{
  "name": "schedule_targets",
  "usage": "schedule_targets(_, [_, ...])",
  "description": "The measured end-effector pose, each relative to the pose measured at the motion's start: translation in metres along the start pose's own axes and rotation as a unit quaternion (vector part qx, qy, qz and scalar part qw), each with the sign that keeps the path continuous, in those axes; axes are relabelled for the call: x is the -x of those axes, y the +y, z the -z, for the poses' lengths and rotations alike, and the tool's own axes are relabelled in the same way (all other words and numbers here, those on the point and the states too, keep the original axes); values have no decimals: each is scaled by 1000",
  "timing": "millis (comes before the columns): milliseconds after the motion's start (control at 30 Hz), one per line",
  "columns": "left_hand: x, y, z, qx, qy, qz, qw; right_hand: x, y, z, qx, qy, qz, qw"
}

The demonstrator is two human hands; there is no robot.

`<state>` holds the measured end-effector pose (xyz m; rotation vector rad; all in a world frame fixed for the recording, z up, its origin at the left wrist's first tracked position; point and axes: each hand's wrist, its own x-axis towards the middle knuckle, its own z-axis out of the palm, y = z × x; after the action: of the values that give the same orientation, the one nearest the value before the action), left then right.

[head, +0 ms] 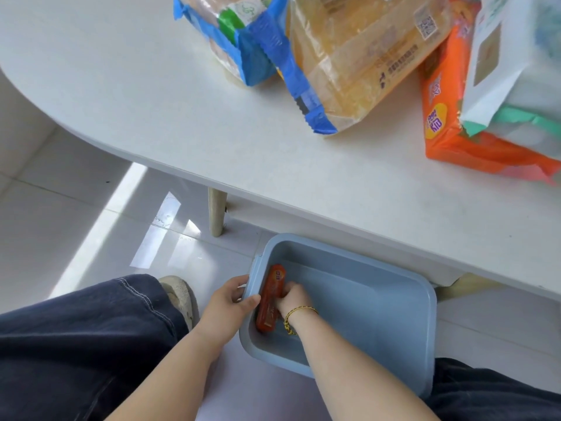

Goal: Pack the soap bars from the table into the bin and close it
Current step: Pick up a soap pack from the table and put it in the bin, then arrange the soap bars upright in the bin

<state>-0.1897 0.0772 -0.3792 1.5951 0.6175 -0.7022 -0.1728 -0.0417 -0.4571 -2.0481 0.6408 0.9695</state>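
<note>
While four packs [358, 56] crowd the table [151, 117], one soap bar [270, 299] occupies the bin [403, 323].

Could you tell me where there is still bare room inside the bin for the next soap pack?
The blue bin is bare across its middle and right, from the right hand to the far wall under the table. Its left wall is crowded: the orange soap pack lies along it, with the left hand gripping that rim.
</note>
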Motion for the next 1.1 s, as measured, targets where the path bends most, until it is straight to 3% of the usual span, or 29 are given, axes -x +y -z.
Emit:
schedule_targets(167, [-1,-1,2,-15,-4,-8,1000,14,6,8,-4,-33,16,999])
schedule_targets(433, [8,5,9,-86,12,-55,995,98,4,53,-170,-71,62,981])
schedule_targets(567, [15,4,4,-95,37,-79,992,172,-13,88,-210,-112,161,958])
schedule_targets(700, [20,0,-3,-102,57,-80,990,252,-42,138,-241,-130,309,911])
schedule_targets(800, [23,-3,-8,-113,81,-81,987,300,-68,178,-280,-22,410,868])
schedule_targets(900, [23,-4,-10,-102,97,-85,986,313,-93,216,-250,224,467,818])
schedule_targets(1000, [23,-4,-8,-111,111,-84,984,292,-120,252,-186,448,423,765])
schedule_targets(1100, [26,-4,-5,-109,93,-56,988,268,-143,282,9,513,352,783])
